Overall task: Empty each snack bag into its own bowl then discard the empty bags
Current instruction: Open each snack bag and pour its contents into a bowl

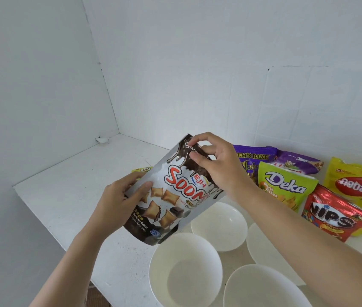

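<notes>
Tearing open looks to be the step in hand: the Soomo bag (173, 196) hangs tilted above the tabletop (65, 196), with the left grip (118, 196) curled round its nine o'clock edge and the right grip (215, 165) pinching the sealed top at twelve. The next move calls for a clean rip, then a tip toward the empty bowl (186, 278) at five o'clock. At three o'clock the unopened bags (286, 187) crowd close. Room to swing lies toward nine, and the tabletop's front edge is near at seven.

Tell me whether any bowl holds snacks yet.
No, all four white bowls show bare insides, and the Soom bag is held top-up.
</notes>
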